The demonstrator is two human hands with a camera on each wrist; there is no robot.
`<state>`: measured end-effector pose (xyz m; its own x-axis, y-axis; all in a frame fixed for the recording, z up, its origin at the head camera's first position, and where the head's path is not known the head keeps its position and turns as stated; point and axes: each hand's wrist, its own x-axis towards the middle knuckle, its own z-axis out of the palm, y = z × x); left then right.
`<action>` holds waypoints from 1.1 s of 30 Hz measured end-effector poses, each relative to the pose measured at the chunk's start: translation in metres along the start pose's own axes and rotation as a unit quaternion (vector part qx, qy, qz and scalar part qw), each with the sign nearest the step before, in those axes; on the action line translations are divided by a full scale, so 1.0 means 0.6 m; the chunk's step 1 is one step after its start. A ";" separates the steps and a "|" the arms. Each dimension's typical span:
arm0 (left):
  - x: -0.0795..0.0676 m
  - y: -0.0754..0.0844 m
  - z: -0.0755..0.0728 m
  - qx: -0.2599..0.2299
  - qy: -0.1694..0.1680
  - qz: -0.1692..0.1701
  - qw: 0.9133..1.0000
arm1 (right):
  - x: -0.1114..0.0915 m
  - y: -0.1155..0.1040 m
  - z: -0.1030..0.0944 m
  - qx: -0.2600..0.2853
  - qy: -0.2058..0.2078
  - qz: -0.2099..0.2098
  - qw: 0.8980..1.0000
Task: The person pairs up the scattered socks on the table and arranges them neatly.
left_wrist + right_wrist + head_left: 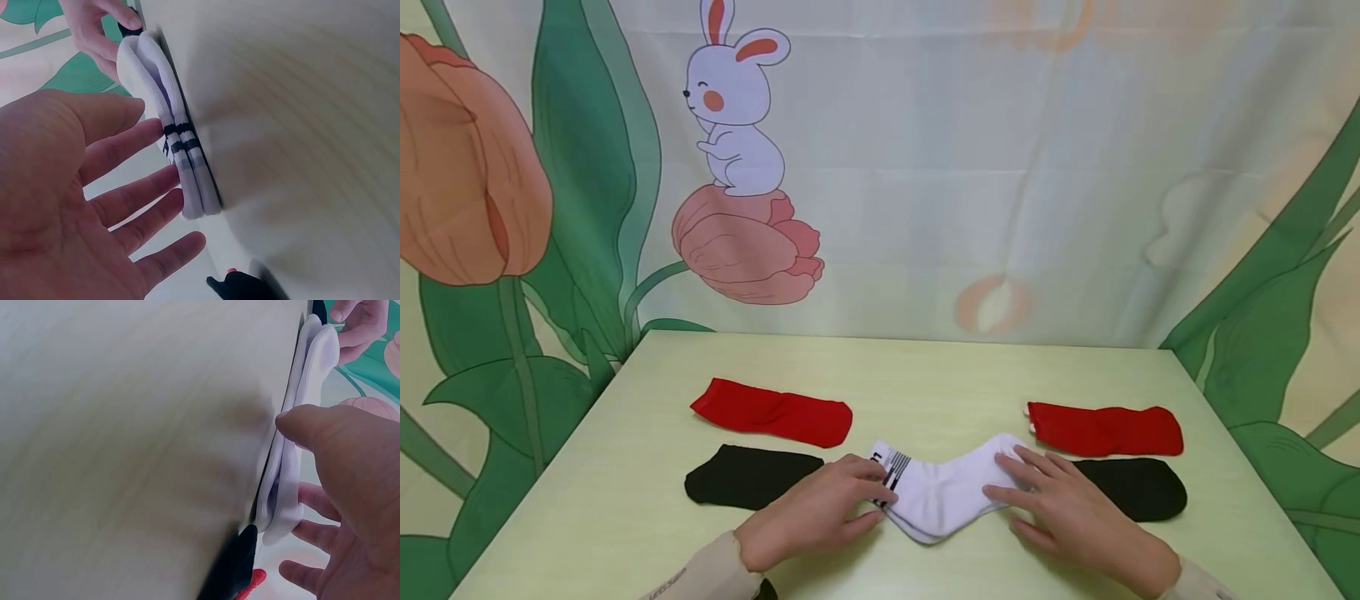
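A pair of white socks point(940, 496), one lying on the other, rests on the table between the two hands. Dark stripes and lettering mark the cuff on its left. My left hand point(823, 508) touches that cuff with its fingertips; in the left wrist view the fingers point(140, 199) are spread and nearly straight. At the opposite end, my right hand point(1067, 508) lays its fingers on the socks. The right wrist view shows the right thumb point(300, 424) beside the sock edge, with the other fingers apart. Neither hand is curled round the fabric.
A red sock point(775, 412) and a black sock point(748, 477) lie on the left of the pale table point(925, 371). Another red sock point(1105, 429) and black sock point(1138, 490) lie on the right. A printed curtain point(910, 167) hangs behind the table's back edge.
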<state>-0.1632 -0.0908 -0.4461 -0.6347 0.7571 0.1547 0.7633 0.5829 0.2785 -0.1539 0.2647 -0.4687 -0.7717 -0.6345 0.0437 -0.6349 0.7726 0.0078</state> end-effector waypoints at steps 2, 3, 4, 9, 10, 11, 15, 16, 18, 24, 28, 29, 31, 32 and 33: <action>0.000 0.000 0.001 0.000 -0.005 -0.003 1.000 | -0.001 0.000 0.001 -0.002 0.002 0.001 1.000; 0.000 0.000 0.001 0.001 -0.007 -0.005 1.000 | -0.002 0.000 0.002 -0.003 0.003 0.001 1.000; 0.001 0.000 0.001 0.001 -0.009 -0.007 1.000 | -0.002 0.000 0.002 -0.004 0.003 0.001 1.000; 0.000 0.000 -0.001 0.003 -0.009 -0.005 1.000 | -0.002 0.000 0.004 -0.008 0.003 0.002 1.000; 0.001 0.001 -0.002 0.003 -0.009 -0.003 1.000 | -0.002 0.000 0.005 -0.008 0.003 0.001 1.000; 0.001 0.001 -0.003 0.004 -0.009 -0.002 1.000 | -0.002 0.001 0.005 -0.009 0.003 0.001 1.000; 0.002 0.000 -0.004 0.006 -0.010 0.002 1.000 | -0.001 0.001 0.004 -0.010 0.002 -0.001 1.000; 0.002 0.000 -0.004 0.007 -0.010 0.003 1.000 | -0.001 0.001 0.003 -0.009 0.001 -0.002 1.000; 0.002 -0.001 -0.004 0.012 -0.009 0.006 1.000 | 0.000 0.002 0.001 -0.007 0.000 -0.004 1.000; 0.003 0.000 -0.013 0.020 -0.014 0.012 1.000 | 0.008 0.005 -0.008 -0.004 -0.006 -0.014 1.000; 0.007 0.002 -0.018 0.028 -0.020 0.010 0.999 | 0.016 0.006 -0.012 0.000 -0.013 -0.013 1.000; 0.008 0.002 -0.019 0.030 -0.020 0.011 0.999 | 0.018 0.007 -0.012 0.002 -0.014 -0.013 1.000; 0.009 0.002 -0.020 0.034 -0.019 0.016 0.999 | 0.020 0.007 -0.013 0.004 -0.013 -0.014 1.000; 0.010 0.002 -0.021 0.035 -0.018 0.018 0.999 | 0.021 0.007 -0.014 0.005 -0.012 -0.015 1.000; 0.010 0.002 -0.021 0.035 -0.018 0.020 0.999 | 0.021 0.008 -0.013 0.003 -0.011 -0.018 1.000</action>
<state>-0.1678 -0.0890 -0.4329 -0.5993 0.7899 0.1297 0.7956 0.5698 0.2057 -0.1665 0.2603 -0.4601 -0.7491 -0.6621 0.0224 -0.6622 0.7493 0.0036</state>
